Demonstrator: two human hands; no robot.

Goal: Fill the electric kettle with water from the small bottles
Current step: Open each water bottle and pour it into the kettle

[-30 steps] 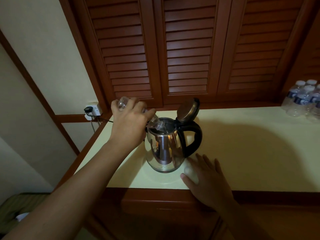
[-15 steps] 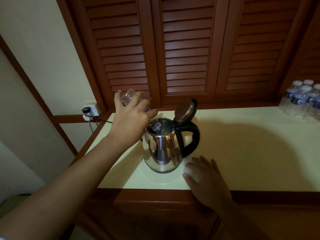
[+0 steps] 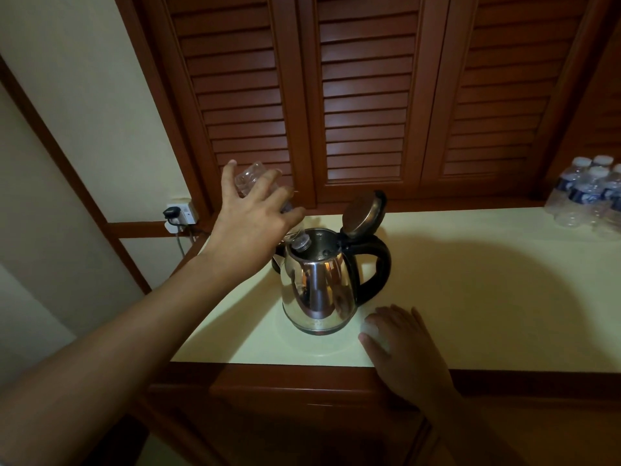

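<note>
We take the steel kettle (image 3: 317, 284) as our landmark: it stands upright near the front edge of the pale desk (image 3: 470, 297), lid (image 3: 363, 213) flipped up and back above the black handle (image 3: 376, 267), which points away to the right.

Left hand (image 3: 252, 227) sits above and to the left of the kettle. Its grip is wrapped around a small clear bottle (image 3: 248, 178), tipped neck-down; the bottle's mouth (image 3: 300, 243) pokes into the kettle's open top, the base rising up and left of it. We cannot make out any water stream or how much is left in the bottle.

Right hand (image 3: 400, 344) rests palm-down on the desk just to the front right of the kettle's base, fingers loosely curved over a small whitish thing (image 3: 369, 327), possibly a cap; we cannot tell for certain, nor whether the grip is pinching it or only covering it.

Far right of the kettle, at the back of the desk: a cluster of capped small bottles (image 3: 588, 193) with blue labels, upright, close together.

Left of the kettle, on the wall: a socket (image 3: 183, 213) with a black plug (image 3: 170, 211) in it, cord hanging down.

Behind the kettle: louvred wooden doors (image 3: 353, 95).
</note>
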